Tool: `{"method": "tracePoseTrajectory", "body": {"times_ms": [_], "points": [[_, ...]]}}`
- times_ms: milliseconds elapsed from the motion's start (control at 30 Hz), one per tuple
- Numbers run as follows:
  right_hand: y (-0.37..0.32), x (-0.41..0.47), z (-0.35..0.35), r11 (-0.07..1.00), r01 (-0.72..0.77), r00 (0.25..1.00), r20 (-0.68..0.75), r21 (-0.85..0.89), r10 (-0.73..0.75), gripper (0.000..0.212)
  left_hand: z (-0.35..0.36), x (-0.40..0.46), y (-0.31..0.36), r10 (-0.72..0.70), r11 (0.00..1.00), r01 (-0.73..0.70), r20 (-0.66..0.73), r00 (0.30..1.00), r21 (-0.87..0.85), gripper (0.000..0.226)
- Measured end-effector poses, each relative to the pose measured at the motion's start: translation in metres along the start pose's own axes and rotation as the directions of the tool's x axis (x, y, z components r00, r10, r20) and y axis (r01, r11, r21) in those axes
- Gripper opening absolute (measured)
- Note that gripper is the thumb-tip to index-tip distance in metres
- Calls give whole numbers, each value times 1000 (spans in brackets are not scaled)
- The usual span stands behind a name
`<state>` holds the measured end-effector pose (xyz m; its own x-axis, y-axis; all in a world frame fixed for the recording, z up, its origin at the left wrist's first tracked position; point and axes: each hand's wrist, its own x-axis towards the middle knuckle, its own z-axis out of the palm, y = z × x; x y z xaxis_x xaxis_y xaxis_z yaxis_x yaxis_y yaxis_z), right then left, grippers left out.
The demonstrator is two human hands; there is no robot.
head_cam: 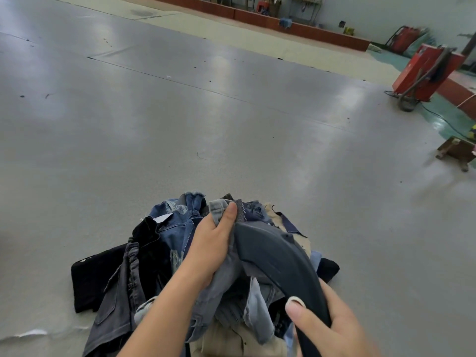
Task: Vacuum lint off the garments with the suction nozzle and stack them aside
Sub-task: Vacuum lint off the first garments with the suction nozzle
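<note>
A pile of clothes is being kept on the grey floor at the bottom middle of the frame. A light grey piece on top is being gripped by the left hand, with the fingers curled into the cloth. The dark vacuum nozzle is being held at its handle by the right hand, at the lower right, with the thumb and fingers wrapped round it. Its front end is being pressed against the clothes just beside the left hand. A red machine is being kept at the upper right.
</note>
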<state>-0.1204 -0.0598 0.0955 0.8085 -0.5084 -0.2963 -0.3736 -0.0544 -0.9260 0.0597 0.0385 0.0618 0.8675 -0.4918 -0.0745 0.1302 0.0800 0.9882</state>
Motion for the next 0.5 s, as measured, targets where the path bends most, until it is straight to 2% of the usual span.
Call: {"method": "tracePoseTrajectory", "body": {"times_ms": [67,133,267,367,433,500], "points": [[-5,3,-1,1000,-15,1000,-2,-5,15,36,2,0,-1,-42,997,43,27,999,-64,50],[-10,7,-2,999,-10,1000,-19,32,11,39,3,-1,-2,-70,989,78,62,996,-126,45],[-25,16,-4,995,69,997,-43,65,-67,35,1,-5,-1,-106,985,122,129,986,-123,42],[-23,12,-8,994,84,992,-98,66,-77,30,-1,-5,1,-114,986,126,118,987,-107,47],[-13,4,-6,996,80,988,-139,43,-73,47,-3,-4,3,-115,985,122,68,991,-118,55],[-3,-2,-1,999,50,993,-109,-18,-52,65,-2,-2,3,-120,985,122,25,992,-125,53]]}}
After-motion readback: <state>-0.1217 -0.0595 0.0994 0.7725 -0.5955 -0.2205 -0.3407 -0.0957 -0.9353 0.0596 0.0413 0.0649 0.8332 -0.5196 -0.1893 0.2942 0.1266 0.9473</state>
